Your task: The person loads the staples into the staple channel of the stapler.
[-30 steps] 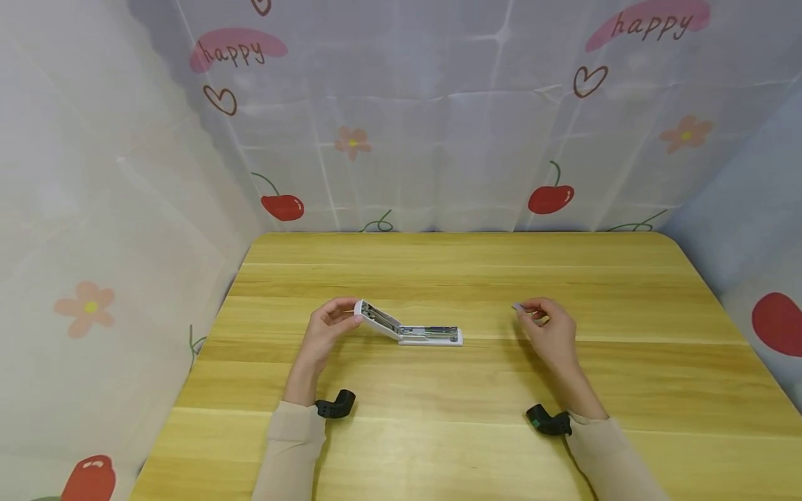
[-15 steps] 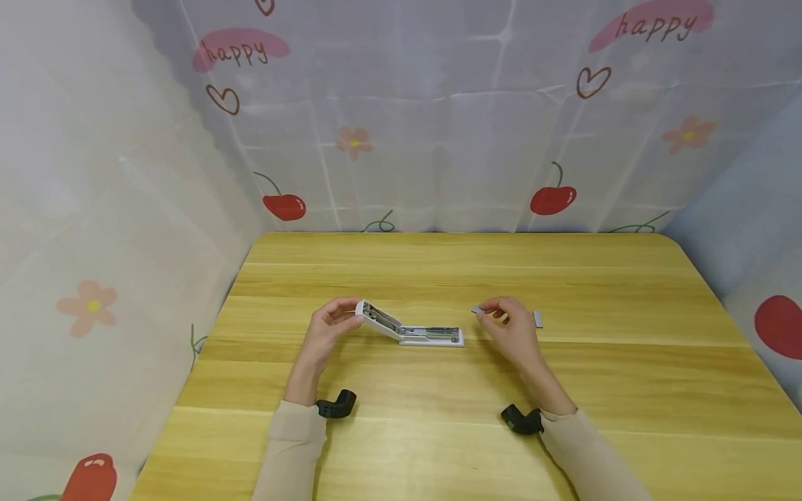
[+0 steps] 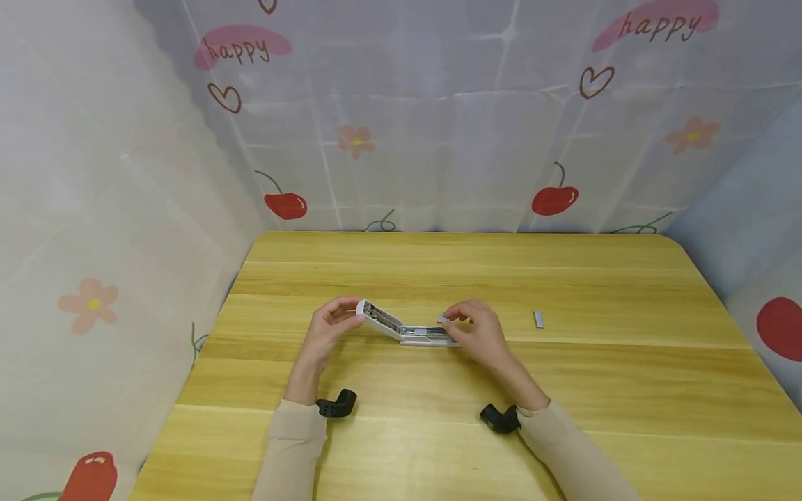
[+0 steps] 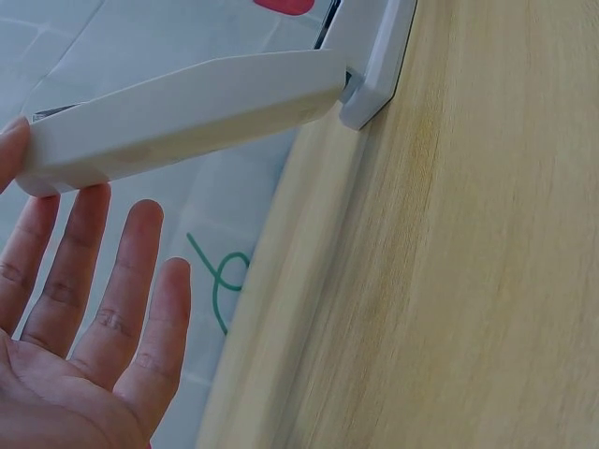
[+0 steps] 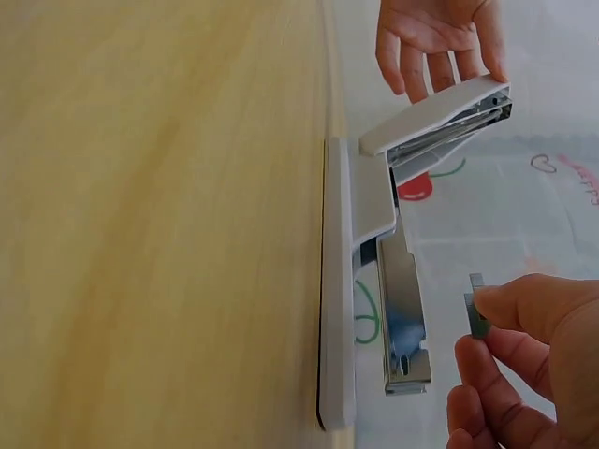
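Observation:
A white stapler [image 3: 379,321] lies on the table with its upper arm swung up to the left and its metal magazine exposed. My left hand [image 3: 327,328] pinches the raised end of that arm between thumb and fingertips, as the left wrist view shows on the stapler's white cover [image 4: 187,117]. Between the thumb and fingers of my right hand [image 3: 485,337] is a short strip of staples [image 5: 478,318]. This hand hovers over the right end of the stapler base, partly hiding it. In the right wrist view the strip sits beside the open magazine [image 5: 404,318], apart from it.
Another small grey strip of staples [image 3: 539,319] lies on the wooden table [image 3: 401,431], right of my right hand. A printed curtain [image 3: 426,139] hangs behind the table's far edge. Each wrist carries a black camera mount, such as the right one [image 3: 499,419].
My right hand has moved left with its staple strip, from the table's right side to over the stapler base. The other strip has come into view. My left hand and the stapler stay put.

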The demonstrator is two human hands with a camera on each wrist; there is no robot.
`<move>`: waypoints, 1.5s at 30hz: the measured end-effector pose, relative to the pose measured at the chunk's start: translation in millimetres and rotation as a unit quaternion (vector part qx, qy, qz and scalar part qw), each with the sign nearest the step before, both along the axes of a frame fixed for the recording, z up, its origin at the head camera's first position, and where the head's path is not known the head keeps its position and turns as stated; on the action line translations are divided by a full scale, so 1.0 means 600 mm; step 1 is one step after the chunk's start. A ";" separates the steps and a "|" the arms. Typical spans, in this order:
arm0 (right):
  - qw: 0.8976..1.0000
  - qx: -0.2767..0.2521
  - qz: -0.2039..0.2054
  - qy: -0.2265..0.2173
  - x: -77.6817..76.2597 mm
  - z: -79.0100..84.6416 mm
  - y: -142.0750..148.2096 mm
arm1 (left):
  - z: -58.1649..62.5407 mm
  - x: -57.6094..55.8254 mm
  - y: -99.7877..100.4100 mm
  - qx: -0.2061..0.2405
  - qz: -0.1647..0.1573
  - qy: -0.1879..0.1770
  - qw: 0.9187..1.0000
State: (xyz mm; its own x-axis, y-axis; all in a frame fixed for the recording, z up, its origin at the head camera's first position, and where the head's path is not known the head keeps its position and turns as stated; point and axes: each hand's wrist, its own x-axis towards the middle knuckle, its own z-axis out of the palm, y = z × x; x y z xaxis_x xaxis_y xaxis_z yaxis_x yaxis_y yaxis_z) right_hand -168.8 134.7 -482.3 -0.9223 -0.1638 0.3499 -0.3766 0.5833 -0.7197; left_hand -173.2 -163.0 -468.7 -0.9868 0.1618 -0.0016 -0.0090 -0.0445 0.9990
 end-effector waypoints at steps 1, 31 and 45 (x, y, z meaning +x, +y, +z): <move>1.000 0.003 0.002 0.000 -0.001 -0.002 -0.002 | 0.000 0.000 0.000 0.001 0.000 0.001 1.000; 0.996 0.082 0.019 0.037 0.003 -0.019 -0.014 | -0.001 0.000 -0.001 -0.003 -0.004 0.002 1.000; 0.997 0.071 0.025 0.020 0.004 -0.022 -0.016 | 0.001 0.001 0.002 -0.002 0.003 0.001 1.000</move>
